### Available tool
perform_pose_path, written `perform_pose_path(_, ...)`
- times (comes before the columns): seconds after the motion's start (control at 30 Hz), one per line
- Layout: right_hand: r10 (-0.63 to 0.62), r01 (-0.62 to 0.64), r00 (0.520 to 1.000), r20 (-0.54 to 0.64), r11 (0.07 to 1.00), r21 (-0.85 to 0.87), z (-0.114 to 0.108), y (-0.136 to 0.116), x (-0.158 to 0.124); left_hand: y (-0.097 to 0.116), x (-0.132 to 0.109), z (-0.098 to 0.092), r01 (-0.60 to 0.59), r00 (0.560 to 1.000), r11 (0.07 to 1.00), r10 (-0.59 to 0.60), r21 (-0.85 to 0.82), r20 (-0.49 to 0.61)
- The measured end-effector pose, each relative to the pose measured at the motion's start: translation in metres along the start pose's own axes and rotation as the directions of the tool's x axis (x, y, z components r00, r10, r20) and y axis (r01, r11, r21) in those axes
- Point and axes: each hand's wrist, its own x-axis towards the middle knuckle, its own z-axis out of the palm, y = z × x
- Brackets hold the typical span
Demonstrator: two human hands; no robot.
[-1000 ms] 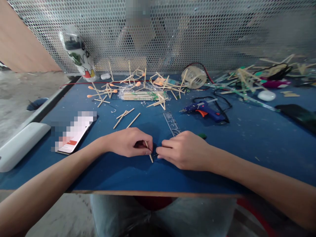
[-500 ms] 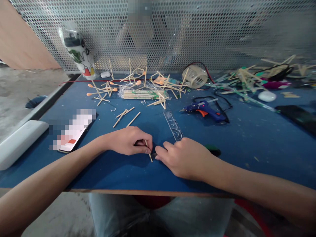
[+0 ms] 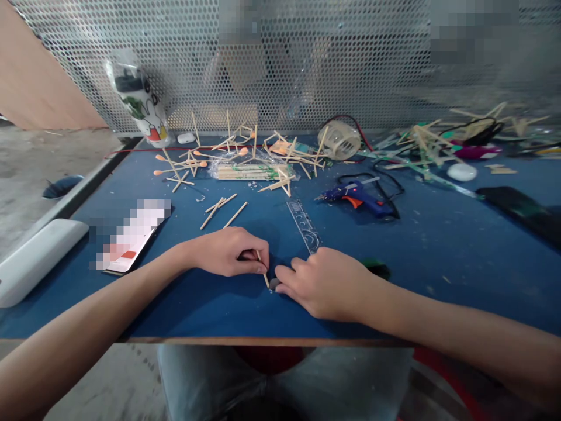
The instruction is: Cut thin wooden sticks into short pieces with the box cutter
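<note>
My left hand point(image 3: 232, 251) is closed, pinching a thin wooden stick point(image 3: 265, 277) that slants down to the table. My right hand point(image 3: 326, 283) is closed on what looks like a utility knife; a short grey blade point(image 3: 274, 283) sticks out past its fingertips and meets the stick's lower end. A dark green end point(image 3: 376, 269) shows behind that hand, its link to the blade hidden. Tiny pale bits lie by the blade. Beyond the left hand lie several loose sticks point(image 3: 235, 214). A clear stencil ruler point(image 3: 303, 225) lies just beyond the right hand.
A blue glue gun point(image 3: 362, 197) lies right of the ruler. Stick frames point(image 3: 184, 166) and a bagged stick bundle point(image 3: 249, 171) line the back. A phone point(image 3: 135, 237) and a white case point(image 3: 41, 260) lie left. A wrapped bottle point(image 3: 142, 108) stands by the perforated metal panel point(image 3: 280, 76).
The blade in my right hand has moved slightly toward me, down to the stick's lower end. Tiny bits now show there. My left hand keeps its pinch; the view has shifted slightly.
</note>
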Motion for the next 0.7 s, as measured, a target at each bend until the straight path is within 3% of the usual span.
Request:
perform_pose_path(0.23,-0.087,0.091,0.99,-0.108,0.995,0.035,0.01,0.032,0.0,0.004,0.001,-0.001,0.014,1.0,0.998,-0.013,0.063,-0.007)
perform_pose_path(0.5,-0.058,0.074,0.976,-0.212,0.995,0.067,0.017,0.024,0.003,0.001,0.0,-0.001,0.02,1.0,0.999,-0.02,0.051,0.008)
perform_pose_path(0.7,-0.026,0.032,0.994,-0.104,0.998,0.059,0.011,0.018,0.002,0.0,0.0,-0.001,0.014,1.0,1.0,-0.014,0.017,0.005)
